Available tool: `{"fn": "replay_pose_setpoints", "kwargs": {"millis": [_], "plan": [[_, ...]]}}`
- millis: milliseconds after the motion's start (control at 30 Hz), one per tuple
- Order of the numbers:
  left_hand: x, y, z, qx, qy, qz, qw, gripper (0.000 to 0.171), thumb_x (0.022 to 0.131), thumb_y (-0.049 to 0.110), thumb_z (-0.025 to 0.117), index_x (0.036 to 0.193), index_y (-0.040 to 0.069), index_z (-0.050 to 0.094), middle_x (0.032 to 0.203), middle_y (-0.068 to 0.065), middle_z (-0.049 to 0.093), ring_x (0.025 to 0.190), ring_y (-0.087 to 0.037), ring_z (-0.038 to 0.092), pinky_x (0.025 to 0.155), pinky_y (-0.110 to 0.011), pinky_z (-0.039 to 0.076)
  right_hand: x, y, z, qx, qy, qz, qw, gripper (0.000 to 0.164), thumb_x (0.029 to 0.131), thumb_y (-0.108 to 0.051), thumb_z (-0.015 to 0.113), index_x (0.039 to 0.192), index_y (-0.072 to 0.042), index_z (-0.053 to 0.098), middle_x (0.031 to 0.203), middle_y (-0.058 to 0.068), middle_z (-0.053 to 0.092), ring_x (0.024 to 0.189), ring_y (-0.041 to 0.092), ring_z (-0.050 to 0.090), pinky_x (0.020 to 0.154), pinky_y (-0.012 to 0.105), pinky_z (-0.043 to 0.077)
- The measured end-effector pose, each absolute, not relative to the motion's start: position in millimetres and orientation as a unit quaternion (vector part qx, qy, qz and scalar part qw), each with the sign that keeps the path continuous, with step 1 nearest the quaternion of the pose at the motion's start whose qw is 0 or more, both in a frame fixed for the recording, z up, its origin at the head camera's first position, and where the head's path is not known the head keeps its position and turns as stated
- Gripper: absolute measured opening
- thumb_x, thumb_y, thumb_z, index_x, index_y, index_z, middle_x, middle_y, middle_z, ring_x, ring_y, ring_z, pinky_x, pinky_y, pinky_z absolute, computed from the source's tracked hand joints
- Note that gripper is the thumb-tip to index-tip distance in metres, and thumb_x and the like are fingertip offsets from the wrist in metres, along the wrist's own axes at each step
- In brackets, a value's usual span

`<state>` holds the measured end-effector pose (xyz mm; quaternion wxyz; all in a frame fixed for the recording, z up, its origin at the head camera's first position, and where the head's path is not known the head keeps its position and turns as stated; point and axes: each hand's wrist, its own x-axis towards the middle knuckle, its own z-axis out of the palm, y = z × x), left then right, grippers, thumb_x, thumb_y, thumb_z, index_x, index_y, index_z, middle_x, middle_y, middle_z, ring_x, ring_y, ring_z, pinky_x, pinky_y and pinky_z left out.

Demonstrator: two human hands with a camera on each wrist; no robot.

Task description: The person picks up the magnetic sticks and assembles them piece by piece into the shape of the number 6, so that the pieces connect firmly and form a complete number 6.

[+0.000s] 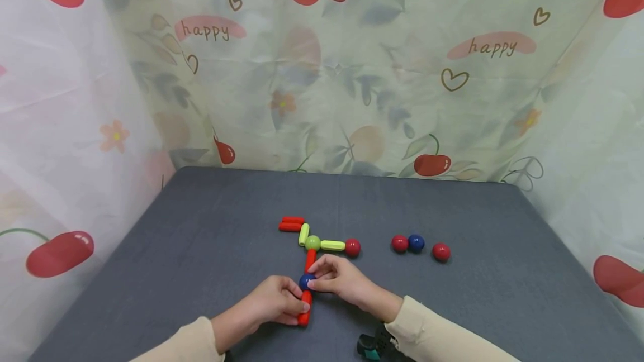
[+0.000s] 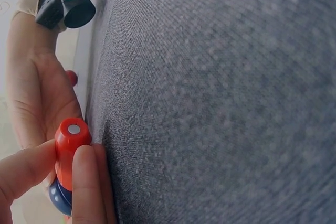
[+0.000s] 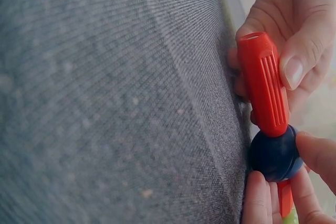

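My left hand (image 1: 282, 301) pinches a red magnetic rod (image 3: 262, 85) whose far end touches a blue ball (image 3: 274, 153). That ball is held between the thumb and fingers of my right hand (image 1: 344, 281). Beyond it a second red rod (image 1: 310, 260) runs up to a green ball (image 1: 312, 243). From the green ball one yellow-green rod (image 1: 332, 246) leads right to a red ball (image 1: 353, 248), and another yellow-green rod (image 1: 304, 234) points up and left. In the left wrist view the near red rod (image 2: 72, 150) shows a silvery disc in its end.
Two loose red rods (image 1: 291, 224) lie side by side at the upper left of the figure. To the right sit a red ball (image 1: 399, 243) touching a blue ball (image 1: 416, 243), and another red ball (image 1: 441, 252) apart. Printed curtains (image 1: 342, 71) enclose the grey table (image 1: 211, 228).
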<state>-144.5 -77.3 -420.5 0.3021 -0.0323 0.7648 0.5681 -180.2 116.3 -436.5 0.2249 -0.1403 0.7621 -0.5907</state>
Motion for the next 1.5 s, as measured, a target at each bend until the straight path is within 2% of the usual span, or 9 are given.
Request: {"fn": "replay_pose_setpoints", "kwargs": {"millis": [500, 900, 1033, 1233, 1500], "plan": [[-145, -79, -420, -0.041, 0.761, 0.57, 0.306, 0.027, 0.08, 0.007, 0.077, 0.096, 0.0, 0.057, 0.08, -0.006, 0.067, 0.066, -0.01, 0.064, 0.065, -0.03, 0.059, -179, 116, -428, -0.133, 0.755, -0.595, 0.242, 0.029, 0.088, -0.01, 0.071, 0.111, 0.003, 0.06, 0.098, 0.007, 0.062, 0.081, 0.012, 0.06, 0.077, 0.026, 0.056], [-144, -78, -423, -0.04, 0.764, 0.573, 0.295, 0.027, 0.08, 0.006, 0.078, 0.095, 0.001, 0.057, 0.08, -0.006, 0.068, 0.066, -0.011, 0.065, 0.064, -0.031, 0.059, -181, 143, -404, -0.133, 0.762, -0.588, 0.237, 0.039, 0.09, -0.01, 0.068, 0.123, 0.006, 0.053, 0.12, 0.023, 0.059, 0.094, 0.016, 0.064, 0.086, 0.037, 0.056], [-143, -78, -423, -0.038, 0.763, 0.576, 0.292, 0.027, 0.079, 0.005, 0.078, 0.095, 0.0, 0.056, 0.079, -0.006, 0.068, 0.066, -0.011, 0.065, 0.064, -0.031, 0.059, -183, 159, -394, -0.138, 0.778, -0.574, 0.213, 0.043, 0.091, -0.014, 0.068, 0.126, 0.005, 0.052, 0.124, 0.025, 0.057, 0.1, 0.019, 0.063, 0.089, 0.038, 0.055], [-143, -79, -423, -0.032, 0.757, 0.583, 0.293, 0.027, 0.079, 0.004, 0.077, 0.095, 0.0, 0.056, 0.079, -0.005, 0.068, 0.067, -0.01, 0.064, 0.064, -0.03, 0.059, -187, 186, -378, -0.118, 0.822, -0.535, 0.154, 0.047, 0.09, -0.024, 0.07, 0.13, -0.006, 0.054, 0.131, 0.02, 0.056, 0.115, 0.03, 0.059, 0.091, 0.041, 0.054], [-143, -79, -423, -0.03, 0.757, 0.581, 0.297, 0.027, 0.079, 0.004, 0.077, 0.095, 0.0, 0.056, 0.08, -0.005, 0.067, 0.068, -0.011, 0.064, 0.065, -0.031, 0.059, -192, 227, -362, -0.125, 0.86, -0.487, 0.087, 0.055, 0.091, -0.028, 0.068, 0.139, -0.01, 0.047, 0.139, 0.02, 0.05, 0.127, 0.038, 0.05, 0.097, 0.049, 0.048]]}}
